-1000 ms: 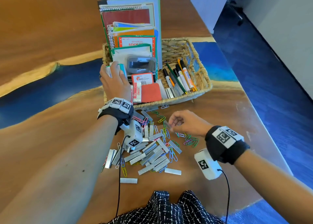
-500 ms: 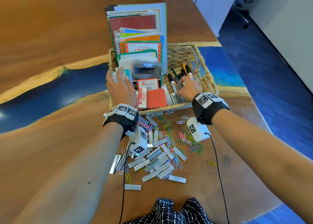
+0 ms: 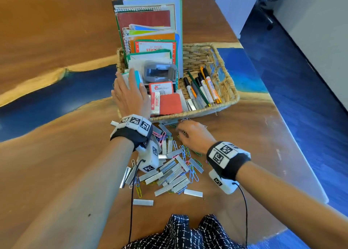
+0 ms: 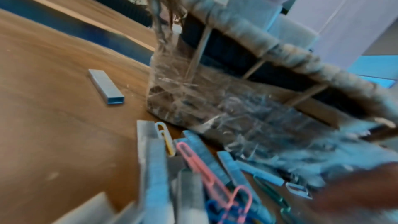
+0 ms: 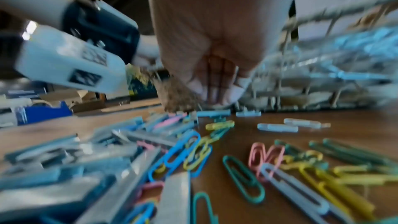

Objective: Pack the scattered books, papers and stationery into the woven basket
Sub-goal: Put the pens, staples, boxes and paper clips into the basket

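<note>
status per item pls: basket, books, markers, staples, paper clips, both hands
Basket: on table, partly filled.
Books: upright in basket.
Markers: lying in basket.
Staples: mostly loose on table.
Paper clips: scattered on table.
Left hand: flat against basket's contents.
Right hand: curled over clips; grip unclear.

this looks like an office. a long wooden counter (image 3: 56, 32) with a blue resin streak carries stationery: a woven basket (image 3: 228, 90) holding notebooks (image 3: 145, 18) and markers (image 3: 207, 86), with paper clips (image 5: 243, 176) and strips of staples (image 3: 173, 177) scattered near it. blue carpet (image 3: 301, 79) covers the floor on the right, and pale cabinets (image 3: 231, 1) stand at the far right.
</note>
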Tool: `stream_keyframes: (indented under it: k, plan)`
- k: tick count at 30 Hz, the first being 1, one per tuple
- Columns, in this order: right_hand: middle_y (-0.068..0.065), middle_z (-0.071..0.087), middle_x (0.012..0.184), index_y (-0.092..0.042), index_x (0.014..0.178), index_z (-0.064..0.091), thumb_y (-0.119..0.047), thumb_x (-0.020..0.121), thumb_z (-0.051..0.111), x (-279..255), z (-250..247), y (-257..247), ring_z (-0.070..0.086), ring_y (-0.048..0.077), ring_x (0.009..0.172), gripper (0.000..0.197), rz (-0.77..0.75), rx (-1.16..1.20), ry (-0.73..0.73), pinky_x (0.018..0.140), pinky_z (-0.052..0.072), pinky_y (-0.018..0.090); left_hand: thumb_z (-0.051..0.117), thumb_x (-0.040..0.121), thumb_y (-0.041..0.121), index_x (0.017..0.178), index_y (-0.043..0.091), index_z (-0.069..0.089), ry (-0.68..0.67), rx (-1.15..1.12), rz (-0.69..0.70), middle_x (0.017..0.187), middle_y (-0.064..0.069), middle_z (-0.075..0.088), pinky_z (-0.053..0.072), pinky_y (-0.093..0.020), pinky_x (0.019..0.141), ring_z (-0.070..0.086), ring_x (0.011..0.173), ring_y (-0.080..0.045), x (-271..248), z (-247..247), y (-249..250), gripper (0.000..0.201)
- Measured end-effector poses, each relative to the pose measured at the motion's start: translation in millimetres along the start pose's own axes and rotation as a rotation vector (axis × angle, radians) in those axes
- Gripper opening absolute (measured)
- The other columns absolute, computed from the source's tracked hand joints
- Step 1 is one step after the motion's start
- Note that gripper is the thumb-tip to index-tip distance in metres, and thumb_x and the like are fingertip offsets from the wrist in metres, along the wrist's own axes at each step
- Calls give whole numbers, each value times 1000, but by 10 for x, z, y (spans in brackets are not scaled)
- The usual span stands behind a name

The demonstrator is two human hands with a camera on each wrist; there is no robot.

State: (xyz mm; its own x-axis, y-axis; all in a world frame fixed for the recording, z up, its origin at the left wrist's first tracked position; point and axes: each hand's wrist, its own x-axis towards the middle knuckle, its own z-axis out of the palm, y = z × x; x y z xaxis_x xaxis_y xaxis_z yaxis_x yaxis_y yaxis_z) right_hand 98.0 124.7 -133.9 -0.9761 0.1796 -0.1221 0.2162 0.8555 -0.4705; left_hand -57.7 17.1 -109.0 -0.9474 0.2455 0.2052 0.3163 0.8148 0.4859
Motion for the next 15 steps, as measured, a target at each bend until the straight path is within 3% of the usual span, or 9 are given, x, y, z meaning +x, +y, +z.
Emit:
stream_keyframes:
  k: [2,5,10,15]
  plan:
    - [13,53,128,-6,125,55,-8,91,43,88,75,-8,47,28,119,37,54,-89,-137,98,41,40,31,100,29,148,24,20,-11,13,13,157,-12,7,12,-47,115,12,143,-28,-62,11,-34,49]
    - [7,31,148,-10,139,39,-7,89,42,189,111,-82,28,27,136,50,54,-204,-187,106,32,45,29,100,32,148,23,19,-32,2,33,158,-10,6,13,-45,115,11,144,-27,-71,8,-47,50]
    - [9,17,152,-10,145,27,-7,91,43,210,176,-114,20,31,139,56,66,-326,-216,108,27,47,30,100,31,149,21,15,-49,4,45,157,-10,10,15,-42,115,12,144,-28,-15,0,-35,52]
    - [13,35,140,-7,126,46,-6,90,45,192,242,-111,33,30,128,36,69,-319,-107,98,35,42,31,99,29,149,21,14,-59,4,37,157,-10,12,16,-41,114,13,143,-28,-43,-23,-25,54]
